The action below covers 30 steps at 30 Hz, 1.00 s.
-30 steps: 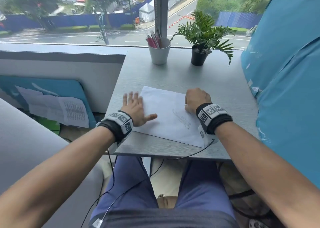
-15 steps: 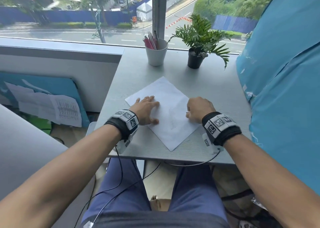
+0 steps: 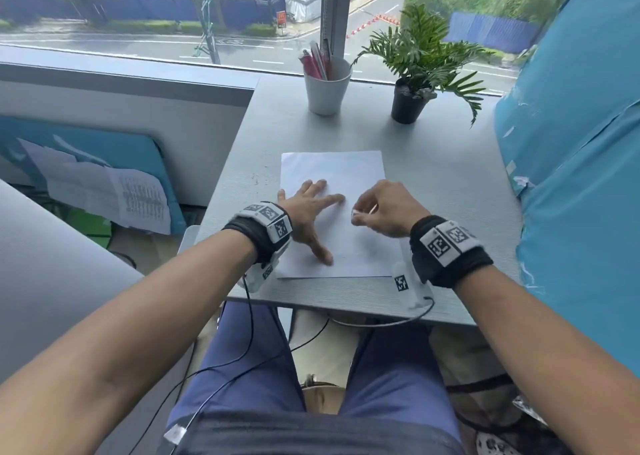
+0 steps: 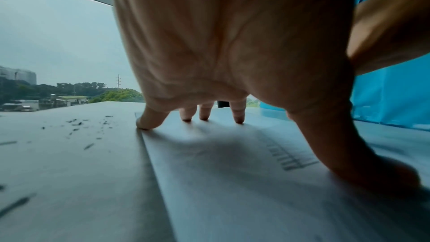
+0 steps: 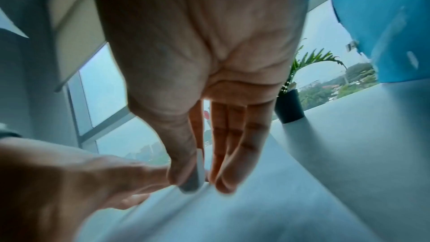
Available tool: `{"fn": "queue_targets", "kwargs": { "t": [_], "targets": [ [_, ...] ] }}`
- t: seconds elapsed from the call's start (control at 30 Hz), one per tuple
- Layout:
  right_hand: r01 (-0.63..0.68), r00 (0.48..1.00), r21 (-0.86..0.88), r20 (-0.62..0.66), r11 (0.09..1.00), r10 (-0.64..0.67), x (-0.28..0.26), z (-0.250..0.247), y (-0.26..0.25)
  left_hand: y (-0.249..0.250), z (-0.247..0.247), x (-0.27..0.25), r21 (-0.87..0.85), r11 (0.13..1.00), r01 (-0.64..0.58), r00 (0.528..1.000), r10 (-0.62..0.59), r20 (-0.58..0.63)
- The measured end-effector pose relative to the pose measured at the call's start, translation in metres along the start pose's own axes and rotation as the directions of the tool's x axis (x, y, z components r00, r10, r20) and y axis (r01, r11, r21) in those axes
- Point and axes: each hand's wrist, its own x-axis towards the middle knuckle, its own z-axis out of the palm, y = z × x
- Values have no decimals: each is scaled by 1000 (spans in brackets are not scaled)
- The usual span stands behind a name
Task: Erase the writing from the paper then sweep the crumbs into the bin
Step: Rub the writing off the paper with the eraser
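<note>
A white sheet of paper [image 3: 341, 169] lies square on the grey table [image 3: 450, 184]. My left hand [image 3: 313, 209] presses flat on its left half with fingers spread, and the fingertips [image 4: 238, 117] touch the sheet. Faint pencil writing [image 4: 292, 155] shows beside the thumb. My right hand [image 3: 358, 215] hovers over the sheet's middle, thumb and forefinger pinching a small white eraser [image 5: 197, 171] whose tip meets the paper. Dark eraser crumbs [image 4: 79, 126] lie on the table left of the sheet, also seen as specks [image 3: 256, 179] in the head view.
A white cup of pens [image 3: 327, 84] and a potted plant [image 3: 410, 100] stand at the table's back by the window. A blue-wrapped bulk [image 3: 571, 160] walls the right side. A pale rim [image 3: 188, 241], perhaps a bin, sits below the table's left front corner.
The paper has turned from lying diagonal to lying square. My left hand has spread out on it, and my right hand has moved over its middle with the eraser showing.
</note>
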Motion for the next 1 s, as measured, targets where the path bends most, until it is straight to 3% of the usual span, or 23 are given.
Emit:
{"fn": "queue_targets", "kwargs": {
  "t": [0.3, 0.47, 0.6, 0.67, 0.73, 0.77, 0.9, 1.0],
  "targets": [
    [-49, 992, 30, -115, 998, 52, 49, 8, 10, -7, -2, 8, 12, 1000, -16, 998, 15, 57],
    [51, 997, 16, 60, 999, -52, 38, 19, 7, -8, -2, 8, 11, 1000, -12, 998, 12, 68],
    [-39, 992, 82, -119, 996, 49, 50, 8, 22, -8, -1, 9, -1, 1000, -17, 997, 17, 70],
    [29, 1000, 23, -13, 999, -29, 42, 16, 13, -8, -1, 9, 2, 1000, -12, 997, 12, 79],
    [142, 976, -49, 172, 989, -131, 28, 22, -2, -8, -1, 10, 2, 1000, -8, 996, 8, 84],
    [155, 970, -57, 198, 986, -140, 29, 19, -3, -9, -1, 9, 3, 1000, -9, 996, 9, 87],
    [-2, 998, 8, -64, 1000, 3, 58, -1, 19, -8, -2, 9, -1, 1000, -16, 996, 16, 87],
    [74, 997, -28, 4, 997, -74, 41, 15, 7, -7, -2, 8, 3, 1000, -10, 995, 10, 99]
  ]
}}
